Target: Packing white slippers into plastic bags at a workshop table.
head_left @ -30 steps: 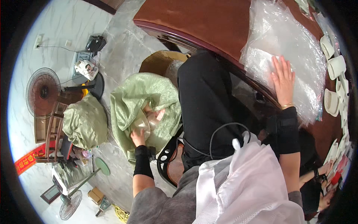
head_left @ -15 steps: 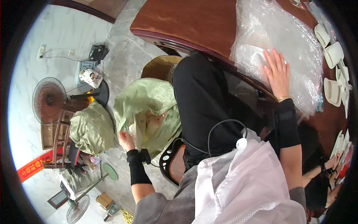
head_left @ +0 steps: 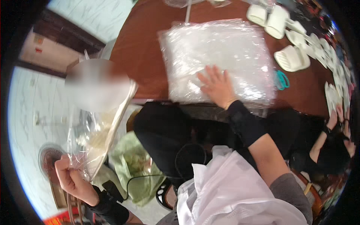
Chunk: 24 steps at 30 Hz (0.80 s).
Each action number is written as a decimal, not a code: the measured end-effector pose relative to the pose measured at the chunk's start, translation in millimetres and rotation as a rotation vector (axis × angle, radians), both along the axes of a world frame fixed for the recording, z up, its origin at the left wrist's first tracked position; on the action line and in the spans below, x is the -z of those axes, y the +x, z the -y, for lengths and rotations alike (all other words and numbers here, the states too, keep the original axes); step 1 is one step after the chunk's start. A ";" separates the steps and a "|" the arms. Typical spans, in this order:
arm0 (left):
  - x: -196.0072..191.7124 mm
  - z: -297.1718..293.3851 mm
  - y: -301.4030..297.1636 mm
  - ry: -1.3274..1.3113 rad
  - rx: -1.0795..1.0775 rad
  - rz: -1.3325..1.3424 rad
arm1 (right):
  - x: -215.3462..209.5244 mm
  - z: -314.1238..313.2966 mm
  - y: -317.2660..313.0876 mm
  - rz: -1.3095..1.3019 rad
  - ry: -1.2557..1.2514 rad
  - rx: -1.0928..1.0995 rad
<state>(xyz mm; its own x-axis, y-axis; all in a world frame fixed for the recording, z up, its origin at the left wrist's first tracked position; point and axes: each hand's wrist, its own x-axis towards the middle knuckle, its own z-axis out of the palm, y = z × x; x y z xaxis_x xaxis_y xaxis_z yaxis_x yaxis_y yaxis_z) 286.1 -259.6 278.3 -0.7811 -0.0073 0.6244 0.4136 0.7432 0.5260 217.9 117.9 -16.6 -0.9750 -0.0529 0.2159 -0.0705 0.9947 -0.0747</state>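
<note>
My right hand [head_left: 216, 86] lies flat, fingers spread, on a thick stack of clear plastic bags [head_left: 217, 56] on the brown wooden table [head_left: 142, 56]. My left hand [head_left: 71, 176] is raised at the lower left, fingers closed on a clear plastic bag [head_left: 101, 127] that holds a pale item and stretches up toward the table edge. Below it, on the floor, sits a green sack [head_left: 135, 168]. Both wrists wear black cuffs.
White moulded pieces [head_left: 290, 58] lie in a row along the table's right side, next to a teal ring [head_left: 281, 79]. Another person's hands [head_left: 339, 123] work at the right edge. A fan [head_left: 48, 157] stands on the marble floor at the left.
My left hand has come up from the green sack, now holding a clear bag with a pale item. The view has swung up toward the table; my right hand stays on the bag stack.
</note>
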 end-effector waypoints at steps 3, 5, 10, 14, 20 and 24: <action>18.8 -84.6 -49.2 -0.061 0.527 -0.226 | 4.0 -20.2 13.4 -0.053 -0.025 0.046; 42.6 -133.7 -76.9 -0.297 0.744 -0.216 | -2.2 -29.4 14.3 -0.104 -0.057 0.063; 134.4 -221.8 -104.9 -0.558 1.050 0.244 | 10.0 -21.7 21.8 0.072 -0.780 0.100; 196.5 -229.0 -160.6 -0.116 0.876 0.279 | 19.3 -20.0 8.3 -0.213 -0.689 0.052; 247.3 -259.9 -186.8 -0.002 0.659 0.662 | 27.1 -20.6 7.8 -0.083 -0.598 0.083; 281.8 -257.7 -203.0 0.070 0.609 0.585 | 26.9 -18.9 4.3 0.016 -0.546 0.087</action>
<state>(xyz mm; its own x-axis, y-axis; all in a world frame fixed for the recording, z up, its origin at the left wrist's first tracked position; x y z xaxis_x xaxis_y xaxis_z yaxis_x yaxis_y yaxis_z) 83.1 -1.9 -3.5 -0.8583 0.4959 0.1322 0.3780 0.4368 0.8163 222.3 136.8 -43.5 -0.9741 0.1438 0.1746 0.0157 0.8130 -0.5820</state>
